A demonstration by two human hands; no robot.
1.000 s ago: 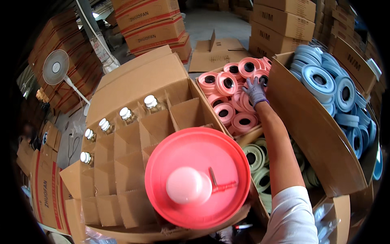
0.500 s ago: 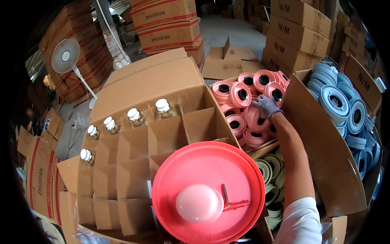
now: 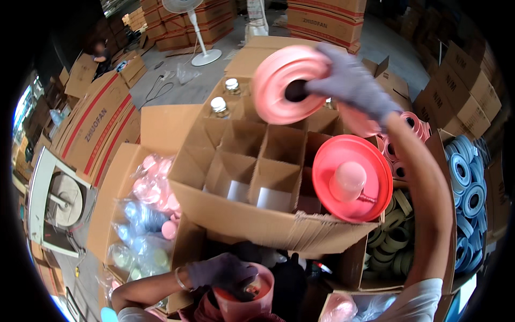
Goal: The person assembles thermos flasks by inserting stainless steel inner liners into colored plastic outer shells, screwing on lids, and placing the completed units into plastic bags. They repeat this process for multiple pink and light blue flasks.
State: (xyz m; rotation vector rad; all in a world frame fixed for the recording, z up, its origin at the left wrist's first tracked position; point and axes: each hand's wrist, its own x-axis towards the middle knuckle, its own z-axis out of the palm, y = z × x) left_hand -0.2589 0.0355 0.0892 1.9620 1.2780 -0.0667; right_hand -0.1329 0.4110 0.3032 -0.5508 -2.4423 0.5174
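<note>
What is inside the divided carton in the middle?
The carton has two capped bottles in far cells, and the near cells look empty. A red funnel covers the right cells, so their contents are hidden.

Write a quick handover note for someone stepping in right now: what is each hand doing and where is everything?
Right hand, gloved, holds a pink ring-shaped roll up over the divided carton.
Left hand, gloved, grips a pink cup-like container low near the body.
Done: two capped bottles stand in the far cells.
Left: most cells are empty.
Pink rolls and blue rolls wait in boxes at right; a red funnel rests on the carton.
</note>
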